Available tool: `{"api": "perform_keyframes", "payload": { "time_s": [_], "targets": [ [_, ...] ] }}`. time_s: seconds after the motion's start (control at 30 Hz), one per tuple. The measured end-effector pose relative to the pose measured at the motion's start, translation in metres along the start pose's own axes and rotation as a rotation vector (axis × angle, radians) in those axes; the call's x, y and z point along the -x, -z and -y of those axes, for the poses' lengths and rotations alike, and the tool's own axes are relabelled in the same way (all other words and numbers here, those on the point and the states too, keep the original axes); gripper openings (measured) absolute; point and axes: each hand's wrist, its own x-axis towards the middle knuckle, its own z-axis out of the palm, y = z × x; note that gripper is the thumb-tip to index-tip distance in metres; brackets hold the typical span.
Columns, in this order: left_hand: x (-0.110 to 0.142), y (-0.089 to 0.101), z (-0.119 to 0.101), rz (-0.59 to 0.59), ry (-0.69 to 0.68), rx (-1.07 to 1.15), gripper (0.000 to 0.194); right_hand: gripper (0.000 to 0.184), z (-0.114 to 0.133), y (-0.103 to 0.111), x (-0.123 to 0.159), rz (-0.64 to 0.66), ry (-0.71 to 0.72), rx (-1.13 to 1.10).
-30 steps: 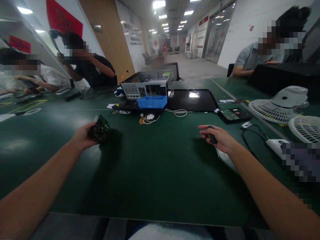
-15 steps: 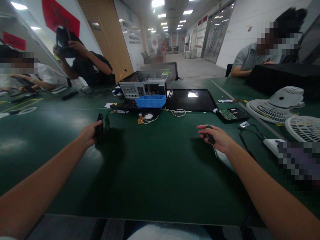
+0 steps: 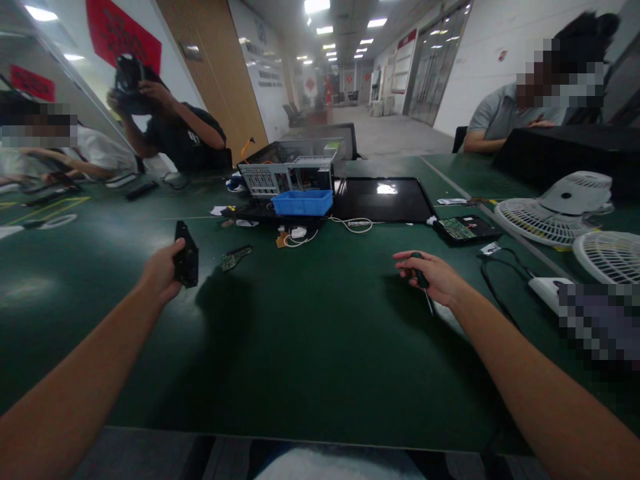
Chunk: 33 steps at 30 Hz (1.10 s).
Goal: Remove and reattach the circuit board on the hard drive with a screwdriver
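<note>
My left hand (image 3: 163, 270) is closed around a black, flat, block-like hard drive (image 3: 187, 255), held tilted above the table. Just to the right of it, a small green circuit board (image 3: 236, 258) with an irregular outline lies on the green tabletop (image 3: 320, 333). On the other side, my right hand (image 3: 435, 277) grips a screwdriver (image 3: 421, 275) by its dark green handle. Its metal shaft points down toward me, and some fingers stretch out loosely. Both hands are apart from each other, over the table.
An open computer case (image 3: 293, 170) stands at the back with a blue bin (image 3: 303, 203) before it. Beside it lies a black panel (image 3: 383, 200). To the right are a device with an exposed board (image 3: 467, 230), white fan parts (image 3: 537, 220) and a power strip (image 3: 545, 293). Other people sit around.
The circuit board, seen edge-on beside my left hand before, now lies flat on the table. My left hand has shifted left with the hard drive and turned it. My right hand is nearly still.
</note>
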Motion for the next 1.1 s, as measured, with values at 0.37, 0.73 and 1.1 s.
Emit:
{"api": "perform_keyframes", "payload": {
  "time_s": [0.37,0.73,1.1],
  "targets": [
    [0.103,-0.118,0.068,0.814,0.552,0.256,0.057,0.026,-0.004,0.001,-0.001,0.044,-0.008,0.033],
    [0.108,-0.224,0.1,1.111,0.365,-0.476,0.071,0.024,-0.008,0.01,-0.008,0.066,-0.014,0.027],
    [0.134,-0.256,0.083,1.05,-0.497,-0.822,0.064,0.03,-0.016,0.022,-0.018,-0.017,0.013,0.027]
  ]
}}
